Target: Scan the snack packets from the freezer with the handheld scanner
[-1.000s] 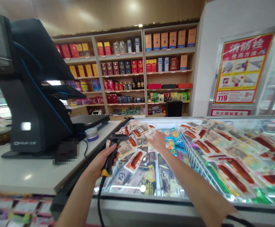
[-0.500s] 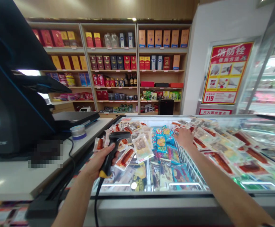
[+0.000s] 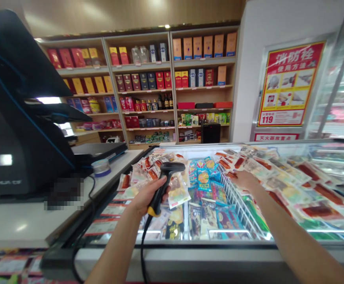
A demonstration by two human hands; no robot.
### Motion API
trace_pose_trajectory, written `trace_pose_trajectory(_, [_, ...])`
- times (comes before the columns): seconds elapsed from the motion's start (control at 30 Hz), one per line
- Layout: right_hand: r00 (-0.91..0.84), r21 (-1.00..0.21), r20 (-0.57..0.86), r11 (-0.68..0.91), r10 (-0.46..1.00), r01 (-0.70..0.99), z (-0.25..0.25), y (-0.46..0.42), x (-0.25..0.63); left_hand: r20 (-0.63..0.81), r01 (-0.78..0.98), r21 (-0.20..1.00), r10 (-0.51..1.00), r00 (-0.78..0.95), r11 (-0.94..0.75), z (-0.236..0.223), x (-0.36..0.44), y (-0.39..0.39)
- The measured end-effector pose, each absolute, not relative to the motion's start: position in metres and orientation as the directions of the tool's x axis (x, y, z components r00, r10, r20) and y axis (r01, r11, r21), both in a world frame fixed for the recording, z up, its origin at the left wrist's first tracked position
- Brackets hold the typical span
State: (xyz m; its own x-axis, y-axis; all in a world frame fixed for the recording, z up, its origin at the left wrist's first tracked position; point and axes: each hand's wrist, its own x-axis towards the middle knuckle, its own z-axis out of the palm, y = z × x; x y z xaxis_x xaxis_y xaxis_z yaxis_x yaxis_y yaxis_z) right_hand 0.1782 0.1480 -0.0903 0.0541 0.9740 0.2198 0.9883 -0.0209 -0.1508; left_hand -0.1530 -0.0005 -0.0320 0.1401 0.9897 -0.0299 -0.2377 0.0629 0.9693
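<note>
Bright, diffuse indoor light leaves few hard shadows. Glare softens the wood panel (image 3: 97, 14) overhead and spots the white counter (image 3: 9, 219). Wide-angle distortion stretches the black checkout terminal (image 3: 21, 130); rightmost sausage packs (image 3: 315, 212) look soft. A pixelated patch (image 3: 64, 193) masks detail.

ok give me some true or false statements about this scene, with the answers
1. The left hand holds the scanner. True.
2. The right hand is over the blue packs. False: the right hand is right of the wire divider, at packs of reddish-brown food.
3. A cord hangs from the scanner. True.
4. The red poster hangs left of the shelves. False: the red poster hangs right of the shelves.
5. The round tub stands on the counter. True.
</note>
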Motion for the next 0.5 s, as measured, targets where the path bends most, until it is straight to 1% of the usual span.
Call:
trace_pose_trajectory(0.1, [-0.005,-0.135,0.203,0.033,0.979,0.99,-0.094,0.149,0.182,-0.035,-0.232,0.971,0.99,0.134,0.066,-0.031,-0.155,-0.001])
trace_pose_trajectory(0.2, [-0.031,-0.193,0.252,0.082,0.967,0.978,-0.094,0.146,0.17,-0.034,-0.239,0.968,0.988,0.151,0.07,-0.03,-0.155,-0.001])
trace_pose_trajectory(0.3, [-0.026,-0.293,0.39,0.151,0.92,0.944,-0.09,0.141,0.143,-0.028,-0.241,0.969,0.99,0.139,0.061,-0.027,-0.154,-0.005])
trace_pose_trajectory(0.4, [0.004,-0.442,0.53,0.272,0.848,0.855,-0.084,0.138,0.114,-0.015,-0.243,0.969,0.992,0.129,0.046,-0.023,-0.153,-0.013])
trace_pose_trajectory(0.5, [0.026,-0.529,0.605,0.378,0.796,0.76,-0.081,0.137,0.097,0.016,-0.245,0.969,0.99,0.141,0.019,-0.018,-0.153,-0.021])
